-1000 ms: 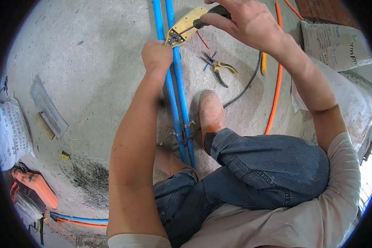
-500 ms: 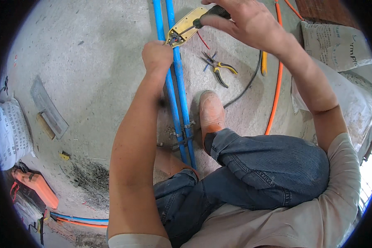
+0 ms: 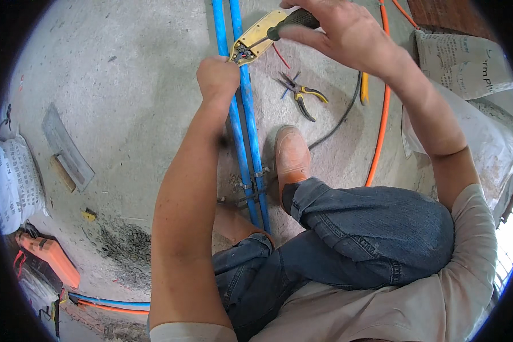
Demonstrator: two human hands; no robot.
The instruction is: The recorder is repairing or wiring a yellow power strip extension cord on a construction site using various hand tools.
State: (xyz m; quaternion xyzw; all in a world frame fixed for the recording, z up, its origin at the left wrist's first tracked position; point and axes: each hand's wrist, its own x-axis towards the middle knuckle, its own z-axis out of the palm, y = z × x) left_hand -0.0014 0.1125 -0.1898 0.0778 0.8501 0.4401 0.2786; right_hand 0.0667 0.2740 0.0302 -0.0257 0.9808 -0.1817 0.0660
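My left hand (image 3: 218,78) is closed around the near end of a long yellow switch housing (image 3: 266,25). The housing lies open, showing dark terminals and small coloured wires inside. In my right hand (image 3: 356,35) is a screwdriver (image 3: 293,24) with a dark handle, its shaft slanting down to the terminals. The tip itself is too small to make out. Two blue conduits (image 3: 246,108) run beneath the left hand and the housing. Long-nose pliers (image 3: 301,94) with yellow and black handles rest spread on the floor nearby, beside a short blue wire.
My shoe (image 3: 292,154) is beside the conduits. A black cable (image 3: 339,122) and an orange conduit (image 3: 382,125) cross the floor on the right, near printed sacks (image 3: 461,62). On the left lie a trowel (image 3: 68,148), a white sack (image 3: 18,182) and an orange tool (image 3: 54,256).
The screwdriver and my right hand have shifted very slightly to the right. My left hand keeps its grip on the housing, almost unmoved.
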